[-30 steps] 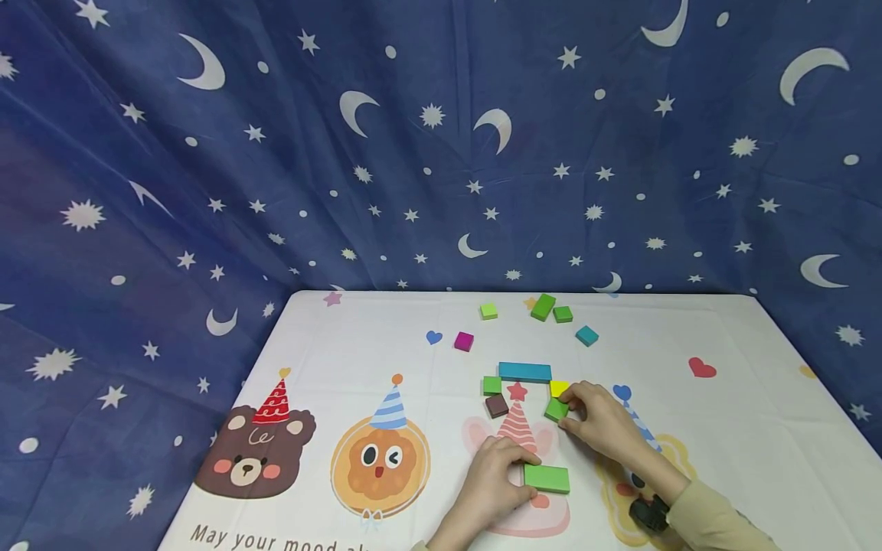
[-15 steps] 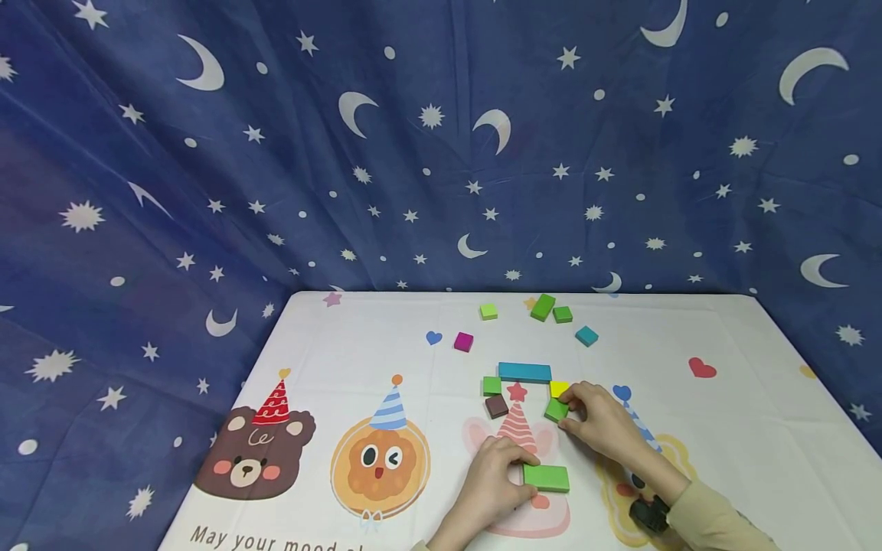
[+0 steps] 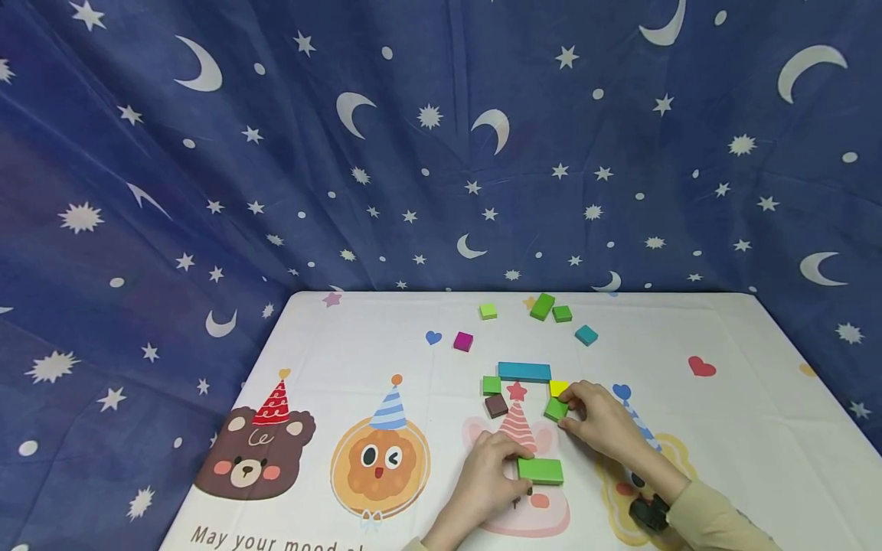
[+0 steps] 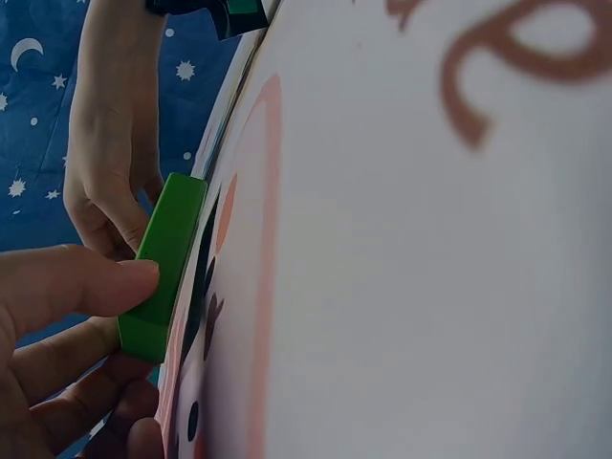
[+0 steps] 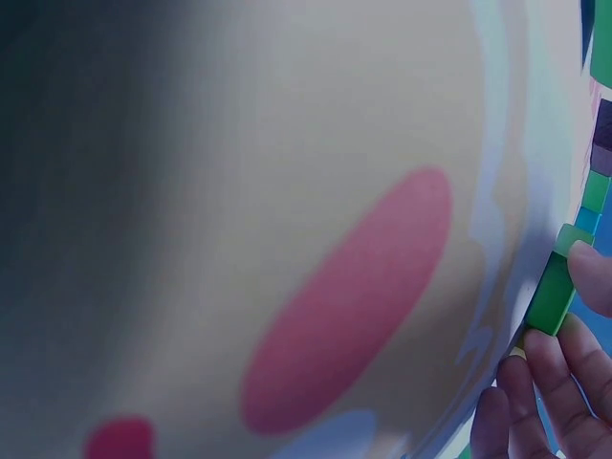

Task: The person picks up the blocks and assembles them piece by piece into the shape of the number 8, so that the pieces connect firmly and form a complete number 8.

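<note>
Between thumb and fingers my left hand point(image 3: 482, 476) pinches a long green block point(image 3: 542, 472), low over the tablecloth; in the left wrist view the thumb lies across this green block point(image 4: 172, 229). Farther right, my right hand point(image 3: 602, 421) grips a small green block point(image 3: 554, 411) by its sides, next to a yellow block point(image 3: 558, 388) partly covered by the fingers. Behind them lies a long blue block point(image 3: 524, 373). A small green block point(image 3: 491, 385) and a dark brown block point(image 3: 496, 405) sit at its left, forming the other side of an arch-like outline.
Toward the far edge lie loose blocks: magenta point(image 3: 463, 341), lime point(image 3: 488, 311), a longer green one point(image 3: 542, 307), a small green one point(image 3: 562, 314) and a teal one point(image 3: 586, 335). A white tablecloth point(image 3: 372, 337) with cartoon prints covers the table; a starry blue curtain point(image 3: 413, 153) hangs behind.
My left hand has shifted slightly away from me and to the left, carrying the long green block along. The right hand and the other blocks stay in place.
</note>
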Tool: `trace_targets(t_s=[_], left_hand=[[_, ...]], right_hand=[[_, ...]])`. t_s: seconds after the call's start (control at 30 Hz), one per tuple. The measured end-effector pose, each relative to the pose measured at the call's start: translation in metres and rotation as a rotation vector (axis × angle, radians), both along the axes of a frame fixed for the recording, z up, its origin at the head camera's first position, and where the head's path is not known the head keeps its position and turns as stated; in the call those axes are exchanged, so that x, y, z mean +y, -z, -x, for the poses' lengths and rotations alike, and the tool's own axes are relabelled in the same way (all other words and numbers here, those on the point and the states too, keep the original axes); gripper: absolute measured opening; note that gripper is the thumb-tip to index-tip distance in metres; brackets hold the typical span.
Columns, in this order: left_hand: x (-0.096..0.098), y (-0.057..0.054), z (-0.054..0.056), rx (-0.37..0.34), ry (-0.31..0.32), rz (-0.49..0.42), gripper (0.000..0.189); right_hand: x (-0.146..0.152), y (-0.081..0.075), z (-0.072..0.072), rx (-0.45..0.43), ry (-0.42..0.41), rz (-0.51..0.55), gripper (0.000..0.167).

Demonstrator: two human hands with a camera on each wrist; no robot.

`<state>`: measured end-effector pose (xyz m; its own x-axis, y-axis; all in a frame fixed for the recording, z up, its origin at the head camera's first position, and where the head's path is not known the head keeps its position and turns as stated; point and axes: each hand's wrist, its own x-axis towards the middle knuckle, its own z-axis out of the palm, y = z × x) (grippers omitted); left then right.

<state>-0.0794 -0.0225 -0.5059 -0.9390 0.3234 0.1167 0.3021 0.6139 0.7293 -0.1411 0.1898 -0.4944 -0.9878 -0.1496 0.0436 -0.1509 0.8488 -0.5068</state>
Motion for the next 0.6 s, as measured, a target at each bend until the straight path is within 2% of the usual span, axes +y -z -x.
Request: trace_targets(t_s=[0.3, 0.6], left_hand=[[-0.003, -0.005, 0.006, 0.039, -0.024, 0.029, 0.030], [-0.008, -0.006, 0.021, 0.075, -0.036, 0.079, 0.029]], right_hand=[[0.001, 0.002, 0.000, 0.004, -0.002, -0.001, 0.029], [0.000, 0.000, 0.000, -0.010, 0.010, -0.003, 0.029]])
